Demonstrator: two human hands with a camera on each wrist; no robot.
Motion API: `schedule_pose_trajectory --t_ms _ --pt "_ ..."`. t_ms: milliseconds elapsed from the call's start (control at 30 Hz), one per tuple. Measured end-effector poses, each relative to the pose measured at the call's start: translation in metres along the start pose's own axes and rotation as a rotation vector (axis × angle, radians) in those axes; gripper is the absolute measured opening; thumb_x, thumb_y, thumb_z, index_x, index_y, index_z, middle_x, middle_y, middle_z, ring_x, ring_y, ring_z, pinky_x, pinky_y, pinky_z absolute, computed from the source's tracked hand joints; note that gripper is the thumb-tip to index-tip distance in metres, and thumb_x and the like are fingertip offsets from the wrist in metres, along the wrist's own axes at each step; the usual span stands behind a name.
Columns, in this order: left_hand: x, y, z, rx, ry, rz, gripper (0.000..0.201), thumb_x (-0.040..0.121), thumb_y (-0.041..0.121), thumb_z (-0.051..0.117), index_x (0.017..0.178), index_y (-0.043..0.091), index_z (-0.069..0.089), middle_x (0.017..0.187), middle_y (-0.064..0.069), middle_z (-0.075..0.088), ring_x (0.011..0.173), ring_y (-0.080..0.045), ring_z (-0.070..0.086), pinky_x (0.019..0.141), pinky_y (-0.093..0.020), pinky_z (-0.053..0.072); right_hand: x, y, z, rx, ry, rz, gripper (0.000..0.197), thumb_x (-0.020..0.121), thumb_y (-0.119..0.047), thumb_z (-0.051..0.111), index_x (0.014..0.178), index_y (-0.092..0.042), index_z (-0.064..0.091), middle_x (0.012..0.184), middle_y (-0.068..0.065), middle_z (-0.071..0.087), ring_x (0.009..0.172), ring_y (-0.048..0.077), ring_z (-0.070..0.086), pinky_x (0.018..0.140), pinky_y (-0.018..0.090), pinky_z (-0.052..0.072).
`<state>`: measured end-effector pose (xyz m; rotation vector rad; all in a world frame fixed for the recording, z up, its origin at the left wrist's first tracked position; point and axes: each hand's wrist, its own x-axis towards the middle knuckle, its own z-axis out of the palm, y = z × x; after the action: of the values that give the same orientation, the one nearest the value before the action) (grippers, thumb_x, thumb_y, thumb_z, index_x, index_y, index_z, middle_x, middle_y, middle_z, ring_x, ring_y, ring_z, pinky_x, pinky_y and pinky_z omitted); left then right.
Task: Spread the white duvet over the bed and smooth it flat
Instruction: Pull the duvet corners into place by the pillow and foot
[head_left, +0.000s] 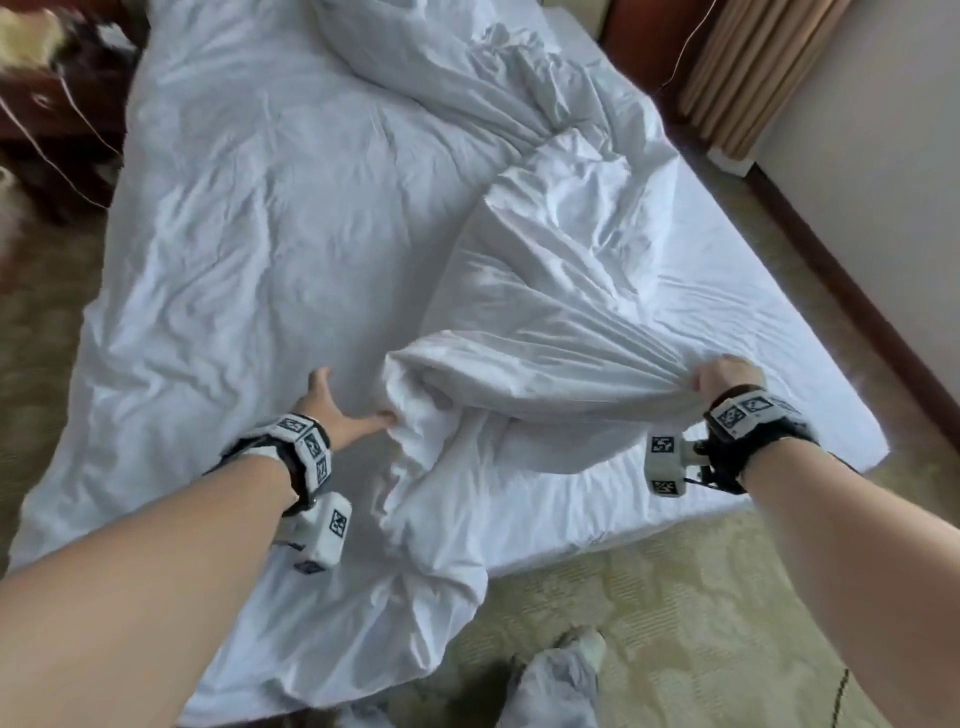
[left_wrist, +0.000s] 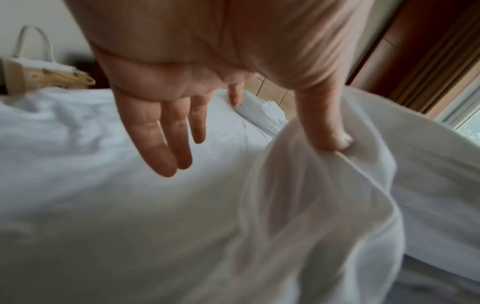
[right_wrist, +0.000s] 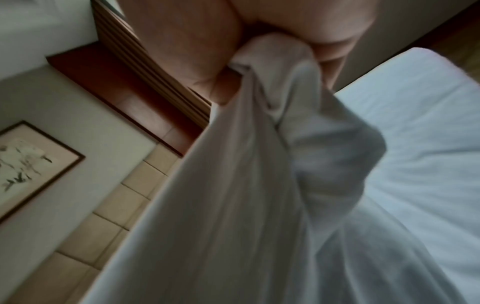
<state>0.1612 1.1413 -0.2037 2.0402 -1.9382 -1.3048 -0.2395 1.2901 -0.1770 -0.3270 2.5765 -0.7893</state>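
I'm seeing the right hand (head_left: 719, 382) fisting a bunched edge of the white duvet (head_left: 519, 322), fingers curled tight round the cloth; the right wrist view is showing fabric squeezing out between thumb and fingers (right_wrist: 335, 57), though their tips are hidden. The left hand (head_left: 337, 410) is reaching forward with fingers (left_wrist: 155, 131) straight and spread above the cover, while its thumb (left_wrist: 324, 127) is pressing into a raised fold; whether it is actually pinching, I cannot tell. The duvet is lying rumpled across the bed (head_left: 779, 312), folded back off the right side, bare sheet showing there. Both wrist views are blurring badly.
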Motion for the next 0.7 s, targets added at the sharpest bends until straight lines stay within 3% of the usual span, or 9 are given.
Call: schedule_pose_trajectory --t_ms 67,133,200,300,367,433,500,567,700 --pt "-0.019 0.043 0.036 -0.05 -0.074 0.052 0.114 0.064 0.036 0.085 0.15 0.024 0.011 0.147 -0.015 0.038 0.131 -0.032 0.044 0.109 -0.04 0.037 0.029 0.009 -0.051 0.023 0.036 -0.03 0.028 0.087 -0.01 0.052 0.111 -0.004 0.068 0.112 0.014 0.064 0.108 0.028 0.059 0.089 0.029 0.045" --pt "-0.043 0.09 0.093 0.0 -0.212 0.158 0.103 0.067 0.034 0.083 0.148 0.022 0.022 0.137 -0.009 0.048 0.124 -0.026 0.049 0.103 -0.035 0.041 0.052 0.01 -0.094 0.131 0.043 -0.064 0.025 0.075 -0.012 0.053 0.092 -0.011 0.071 0.074 -0.001 0.063 0.082 0.022 0.058 0.066 0.027 0.045" --pt "-0.057 0.13 0.153 0.054 -0.26 0.269 0.054 0.074 0.034 0.074 0.12 0.012 0.054 0.115 -0.006 0.061 0.103 -0.022 0.057 0.088 -0.028 0.045 0.07 0.007 -0.12 0.296 0.122 -0.102 0.018 0.059 -0.008 0.046 0.064 -0.014 0.063 0.043 -0.008 0.051 0.068 0.019 0.049 0.053 0.024 0.035" --pt "-0.078 0.168 0.222 0.211 -0.22 0.296 0.007 0.087 0.016 0.055 0.08 0.014 0.056 0.097 -0.014 0.067 0.082 -0.025 0.058 0.074 -0.03 0.046 0.075 -0.002 -0.139 0.346 0.056 -0.14 0.028 0.061 0.005 0.042 0.052 -0.015 0.06 0.04 -0.011 0.046 0.054 0.016 0.04 0.051 0.025 0.032" --pt "-0.085 0.183 0.238 0.168 -0.2 0.273 0.015 0.085 0.009 0.049 0.075 0.019 0.054 0.101 -0.016 0.068 0.088 -0.029 0.063 0.078 -0.033 0.05 0.077 -0.004 -0.142 0.353 -0.026 -0.145 0.029 0.062 0.008 0.042 0.052 -0.014 0.058 0.031 -0.012 0.043 0.05 0.017 0.039 0.044 0.019 0.03" --pt "-0.082 0.197 0.238 0.22 -0.174 0.296 0.022 0.084 0.02 0.059 0.105 0.022 0.055 0.118 -0.012 0.061 0.109 -0.032 0.059 0.089 -0.033 0.047 0.079 -0.003 -0.14 0.364 -0.091 -0.136 0.032 0.066 0.011 0.043 0.053 -0.014 0.057 0.027 -0.012 0.042 0.045 0.016 0.039 0.035 0.011 0.027" --pt "-0.078 0.215 0.231 0.347 -0.253 0.344 0.085 0.072 0.04 0.075 0.141 0.025 0.027 0.142 -0.01 0.038 0.129 -0.035 0.042 0.105 -0.04 0.039 0.079 -0.002 -0.131 0.339 -0.167 -0.118 0.031 0.068 0.011 0.045 0.053 -0.015 0.056 0.029 -0.01 0.043 0.039 0.016 0.04 0.032 0.01 0.026" --pt "-0.077 0.242 0.229 0.372 -0.265 0.416 0.116 0.059 0.05 0.081 0.145 0.034 0.005 0.154 -0.006 0.017 0.138 -0.034 0.029 0.113 -0.047 0.033 0.075 -0.005 -0.118 0.319 -0.262 -0.098 0.028 0.065 0.008 0.043 0.053 -0.013 0.059 0.042 -0.003 0.05 0.043 0.019 0.041 0.04 0.019 0.033" --pt "-0.07 0.302 0.259 -0.034 -0.175 0.437 0.09 0.064 0.037 0.079 0.138 0.026 0.03 0.134 -0.01 0.05 0.121 -0.029 0.052 0.102 -0.035 0.045 0.067 -0.012 -0.108 0.24 -0.484 -0.17 0.023 0.058 0.002 0.045 0.056 -0.014 0.062 0.057 0.009 0.053 0.053 0.022 0.05 0.056 0.033 0.043"
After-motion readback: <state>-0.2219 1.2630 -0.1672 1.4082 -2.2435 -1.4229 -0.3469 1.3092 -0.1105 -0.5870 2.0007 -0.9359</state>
